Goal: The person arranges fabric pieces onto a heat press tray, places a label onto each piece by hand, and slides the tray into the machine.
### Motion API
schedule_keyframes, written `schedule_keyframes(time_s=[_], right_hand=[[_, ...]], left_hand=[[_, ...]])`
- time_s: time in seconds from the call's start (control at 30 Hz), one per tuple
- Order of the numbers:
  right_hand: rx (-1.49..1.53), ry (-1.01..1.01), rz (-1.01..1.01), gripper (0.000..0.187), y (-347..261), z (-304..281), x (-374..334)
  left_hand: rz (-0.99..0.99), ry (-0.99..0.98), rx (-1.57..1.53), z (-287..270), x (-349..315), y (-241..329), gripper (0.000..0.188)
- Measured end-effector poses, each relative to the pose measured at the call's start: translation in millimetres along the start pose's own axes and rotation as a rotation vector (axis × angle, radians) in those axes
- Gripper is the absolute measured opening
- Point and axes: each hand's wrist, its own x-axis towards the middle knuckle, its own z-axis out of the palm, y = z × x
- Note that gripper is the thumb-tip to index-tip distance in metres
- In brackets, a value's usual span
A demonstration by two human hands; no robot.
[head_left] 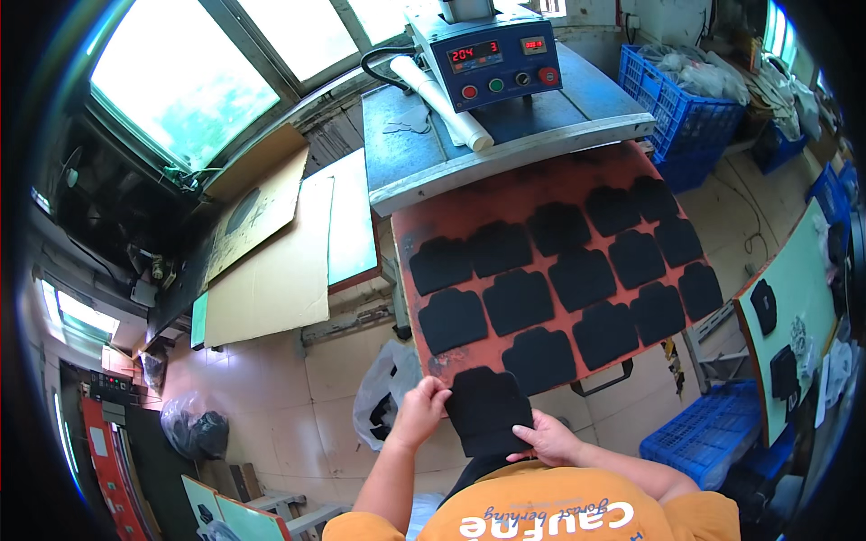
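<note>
A black cut fabric piece (490, 415) with a stepped, narrower top is held up in front of my body, at the near edge of a red board (430, 368). My left hand (420, 411) pinches its upper left side, fingers closed. My right hand (548, 438) grips the lower right corner, with the thumb on top and the other fingers underneath. Several more black pieces of the same shape lie flat in rows on the red board, such as one near the left front (452, 322) and one at the front edge (539, 358).
Behind the board stands a press table with a blue control box (487, 63) and a white roll (442, 104). Cardboard sheets (271, 261) lie at left. A white plastic bag (383, 392) is on the floor. Blue crates (677, 104) and a pale green board (785, 316) stand right.
</note>
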Motion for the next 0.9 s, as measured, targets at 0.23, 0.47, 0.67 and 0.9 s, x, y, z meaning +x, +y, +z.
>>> schedule_keyframes(time_s=[0.23, 0.47, 0.67, 0.9], right_hand=[[-0.331, -0.044, 0.238, 0.031, 4, -5, -25], [-0.274, 0.023, 0.196, 0.029, 9, -20, -42], [-0.240, 0.056, 0.142, 0.029, 8, -27, -59], [-0.233, 0.082, 0.086, 0.027, 14, -35, -72]], left_hand=[[-0.002, 0.055, 0.036, -7, 45, -42, 0.008], [-0.070, 0.148, 0.046, 3, 50, -55, 0.010], [0.169, 0.354, 0.370, 4, 55, -59, 0.016], [-0.019, 0.371, -0.147, 4, 93, -78, 0.035]])
